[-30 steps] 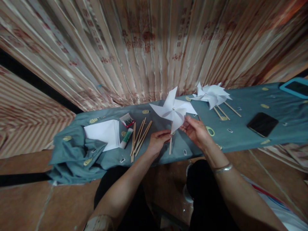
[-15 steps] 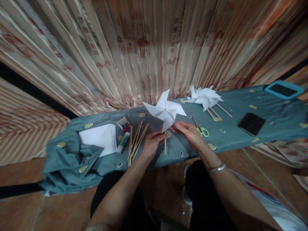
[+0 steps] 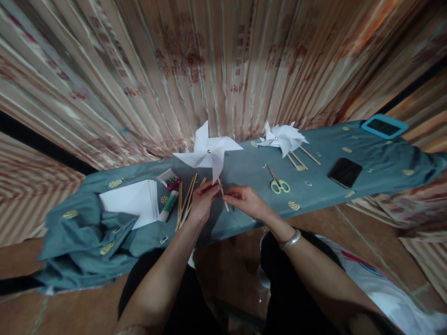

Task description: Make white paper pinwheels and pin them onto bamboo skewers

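A white paper pinwheel [image 3: 215,160] with a round silvery pin at its centre stands up over the cloth-covered table. My left hand [image 3: 204,200] is closed around its thin wooden stick [image 3: 225,203], just under the paper blades. From the other side, my right hand [image 3: 246,200] pinches the same stick lower down with thumb and fingers. Behind my left hand lie several loose wooden sticks [image 3: 185,200]. A glue stick [image 3: 169,205] and a small open box of pins [image 3: 169,179] are to their left.
White paper sheets [image 3: 131,200] lie at the left, partly under bunched cloth [image 3: 84,237]. Finished-looking pinwheels [image 3: 284,138] rest at the back, with scissors [image 3: 279,185] in front. Farther right are a dark phone [image 3: 345,172] and a blue-framed tablet [image 3: 384,126]. A curtain [image 3: 216,70] hangs behind.
The pinwheel has shifted left in view and its stick now tilts. My right hand has come from beside the blade down to the stick. The whole view has swung slightly right.
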{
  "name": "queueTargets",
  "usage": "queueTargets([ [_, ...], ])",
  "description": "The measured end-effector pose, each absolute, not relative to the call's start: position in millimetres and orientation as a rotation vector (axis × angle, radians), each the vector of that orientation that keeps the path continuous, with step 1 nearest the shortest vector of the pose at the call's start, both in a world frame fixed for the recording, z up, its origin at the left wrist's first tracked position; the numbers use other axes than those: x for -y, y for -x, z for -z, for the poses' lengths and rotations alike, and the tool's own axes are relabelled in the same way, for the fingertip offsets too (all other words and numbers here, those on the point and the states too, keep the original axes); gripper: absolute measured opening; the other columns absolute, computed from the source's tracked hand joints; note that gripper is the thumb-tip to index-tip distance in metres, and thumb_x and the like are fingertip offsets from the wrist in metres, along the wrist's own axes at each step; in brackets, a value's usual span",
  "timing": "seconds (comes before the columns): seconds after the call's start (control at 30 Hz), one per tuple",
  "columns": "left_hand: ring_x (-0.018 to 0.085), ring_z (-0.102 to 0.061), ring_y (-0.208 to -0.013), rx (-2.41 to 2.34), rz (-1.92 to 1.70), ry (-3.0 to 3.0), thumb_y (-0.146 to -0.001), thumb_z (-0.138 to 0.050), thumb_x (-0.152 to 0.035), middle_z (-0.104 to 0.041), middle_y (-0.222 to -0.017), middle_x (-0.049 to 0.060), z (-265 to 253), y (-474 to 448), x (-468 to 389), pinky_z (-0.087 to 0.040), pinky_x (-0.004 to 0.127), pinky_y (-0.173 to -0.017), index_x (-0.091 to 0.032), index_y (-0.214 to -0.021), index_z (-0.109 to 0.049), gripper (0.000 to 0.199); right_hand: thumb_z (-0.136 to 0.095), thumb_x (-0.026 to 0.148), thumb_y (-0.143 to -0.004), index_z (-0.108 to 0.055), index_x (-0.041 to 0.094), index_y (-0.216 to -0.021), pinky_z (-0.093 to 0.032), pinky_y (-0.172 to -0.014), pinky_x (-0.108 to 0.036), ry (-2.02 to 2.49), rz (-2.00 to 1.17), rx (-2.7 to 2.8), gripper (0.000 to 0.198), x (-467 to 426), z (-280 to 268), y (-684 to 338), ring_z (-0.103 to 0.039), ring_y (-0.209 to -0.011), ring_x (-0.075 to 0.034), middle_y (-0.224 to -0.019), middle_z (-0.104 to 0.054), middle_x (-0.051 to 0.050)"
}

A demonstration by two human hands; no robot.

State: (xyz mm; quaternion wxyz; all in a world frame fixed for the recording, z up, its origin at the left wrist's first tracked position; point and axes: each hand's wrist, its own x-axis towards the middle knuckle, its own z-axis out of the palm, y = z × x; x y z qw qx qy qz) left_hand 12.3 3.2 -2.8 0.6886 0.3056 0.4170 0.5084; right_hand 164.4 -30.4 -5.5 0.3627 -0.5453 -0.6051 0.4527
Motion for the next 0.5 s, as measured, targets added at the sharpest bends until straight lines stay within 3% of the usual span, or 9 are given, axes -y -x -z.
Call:
queueTargets([
  [0.2, 0.012, -0.061, -0.063, -0.951, -1.121, -0.705, -0.045, -0.090, -0.025, -0.071, -0.070, 0.000, 1.7, -12.9, 0.2, -0.049, 0.026, -0.064, -0.018, -0.071, -0.077, 0.030, -0.065, 0.029, -0.084, -0.072, 0.019, -0.077, -0.048, -0.062, -0.024, 1.462, -1.118, 1.644, 0.014, 34.7, 4.1, -156.3, -0.067, -0.068, -0.016, -0.072, -0.074, -0.002],
  [0.5, 0.011, -0.061, -0.063, -0.935, -1.099, -0.723, -0.048, -0.089, -0.027, -0.070, -0.071, 0.000, 4.2, -16.4, -2.1, -0.048, 0.025, -0.065, -0.016, -0.074, -0.076, 0.032, -0.070, 0.042, -0.082, -0.071, 0.020, -0.072, -0.048, -0.060, -0.025, 1.477, -1.115, 1.523, 0.024, 36.2, 16.7, -157.1, -0.066, -0.064, -0.016, -0.067, -0.071, -0.002],
])
